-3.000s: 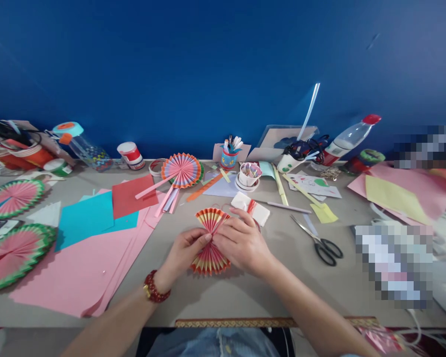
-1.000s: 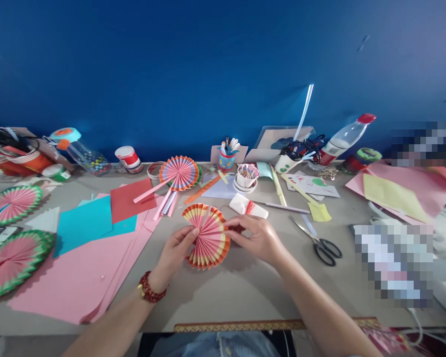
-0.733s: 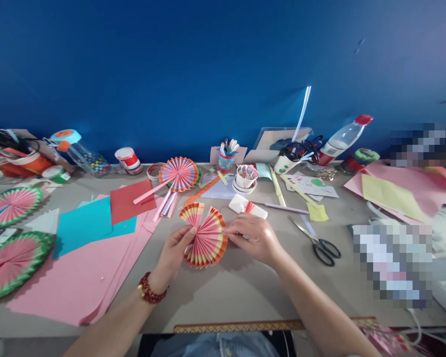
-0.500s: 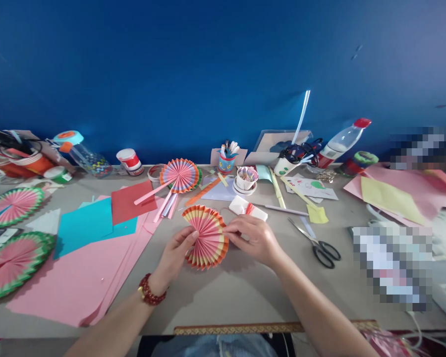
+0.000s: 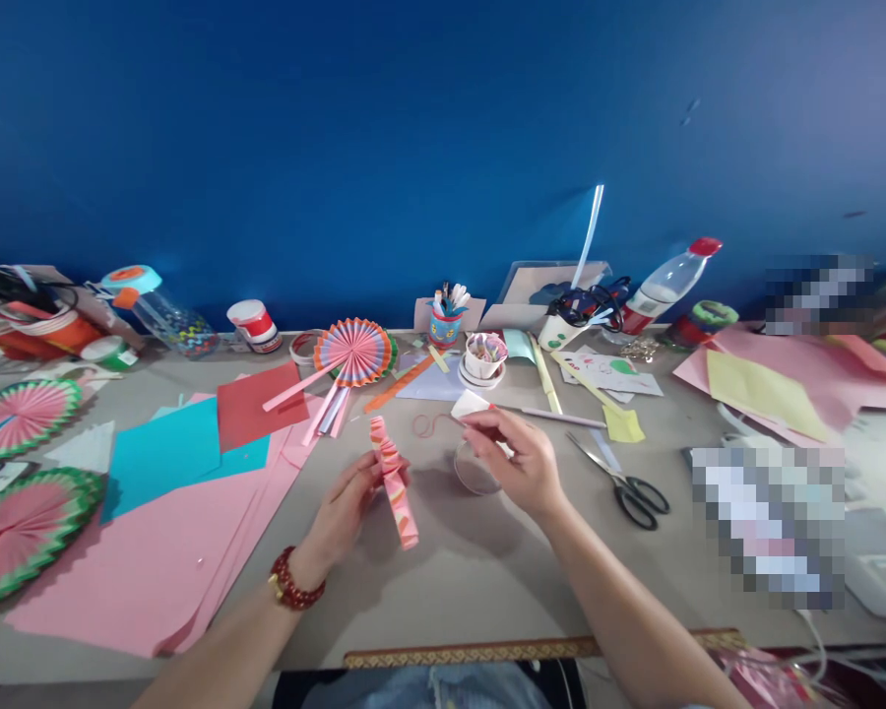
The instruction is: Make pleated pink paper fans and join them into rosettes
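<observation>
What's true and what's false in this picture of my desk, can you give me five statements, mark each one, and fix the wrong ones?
1. The left hand holds pleated paper. True.
2. The right hand grips the scissors. False: the scissors lie on the table, apart from that hand.
3. A beaded bracelet is on the left wrist. True.
4. The plastic bottle has a green cap. False: its cap is red.
5. A red sheet lies to the left of the left hand. True.
</observation>
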`<state>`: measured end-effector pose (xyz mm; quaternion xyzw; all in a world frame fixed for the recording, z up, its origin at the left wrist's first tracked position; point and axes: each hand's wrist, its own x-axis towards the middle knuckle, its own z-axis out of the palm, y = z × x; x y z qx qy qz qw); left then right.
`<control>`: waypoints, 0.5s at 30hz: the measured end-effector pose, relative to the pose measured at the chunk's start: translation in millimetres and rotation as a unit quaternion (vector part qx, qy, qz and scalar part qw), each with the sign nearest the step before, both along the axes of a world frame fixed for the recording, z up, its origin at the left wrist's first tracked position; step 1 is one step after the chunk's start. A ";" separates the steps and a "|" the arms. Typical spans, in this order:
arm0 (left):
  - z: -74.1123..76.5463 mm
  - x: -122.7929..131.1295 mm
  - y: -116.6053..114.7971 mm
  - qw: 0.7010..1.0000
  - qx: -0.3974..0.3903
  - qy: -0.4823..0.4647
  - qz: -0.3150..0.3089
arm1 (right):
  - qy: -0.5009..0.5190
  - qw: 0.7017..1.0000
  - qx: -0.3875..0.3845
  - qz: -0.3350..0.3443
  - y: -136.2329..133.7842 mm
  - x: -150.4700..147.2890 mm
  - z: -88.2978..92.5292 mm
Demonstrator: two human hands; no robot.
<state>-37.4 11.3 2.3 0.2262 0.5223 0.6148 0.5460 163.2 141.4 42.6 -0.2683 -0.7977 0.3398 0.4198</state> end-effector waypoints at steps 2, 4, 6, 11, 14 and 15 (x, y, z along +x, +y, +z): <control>5.5 0.2 1.8 0.999 0.031 -0.016 -0.025 | -0.017 0.999 -0.026 -0.021 5.5 1.6 1.5; 8.9 0.8 3.5 0.997 0.054 -0.028 -0.050 | -0.099 0.994 -0.037 -0.002 10.9 3.7 3.6; 9.5 1.6 4.5 0.995 0.057 -0.036 -0.075 | -0.239 0.970 -0.025 0.035 14.4 6.3 4.6; 7.1 2.4 4.5 0.995 0.036 -0.059 -0.077 | -0.464 0.880 0.063 0.081 12.1 10.0 -1.8; 9.8 2.9 4.2 0.995 0.016 -0.063 -0.072 | -0.480 0.866 0.109 0.083 10.5 9.7 -2.3; 11.1 3.2 4.1 0.996 0.010 -0.058 -0.070 | -0.477 0.868 0.121 0.069 10.7 9.7 -0.6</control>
